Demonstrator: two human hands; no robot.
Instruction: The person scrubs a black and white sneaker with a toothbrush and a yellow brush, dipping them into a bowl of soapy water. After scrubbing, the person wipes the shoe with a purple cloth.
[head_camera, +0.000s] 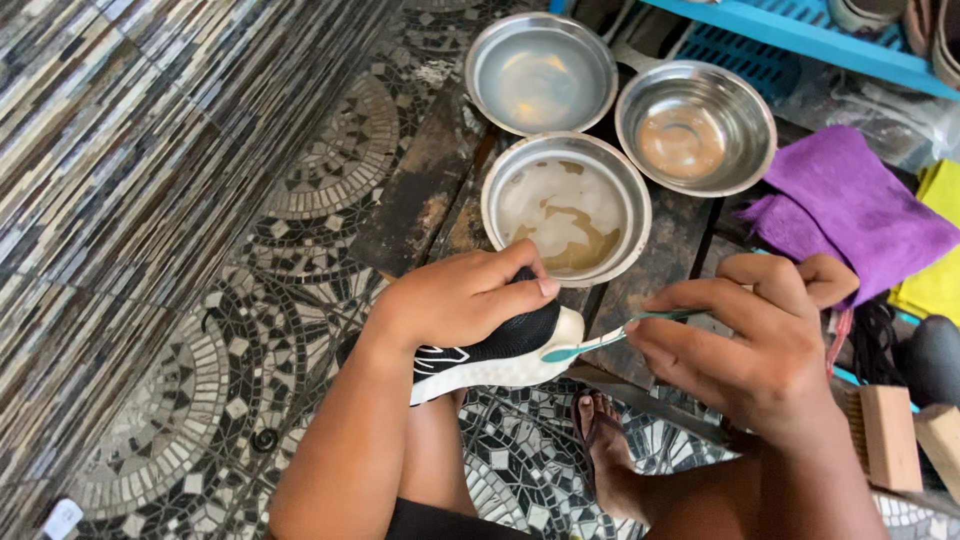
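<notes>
My left hand grips a black sneaker with a white sole from above, holding it over my knee with the toe pointing right. In my right hand is a teal toothbrush, its head resting against the white toe of the sneaker. Just beyond the shoe stands a steel bowl of cloudy, soapy water.
Two more steel bowls with water stand behind on a dark wooden board. Purple cloth and yellow cloth lie at right. Wooden brush blocks sit by my right wrist. A blue rack is at the top; mosaic floor below.
</notes>
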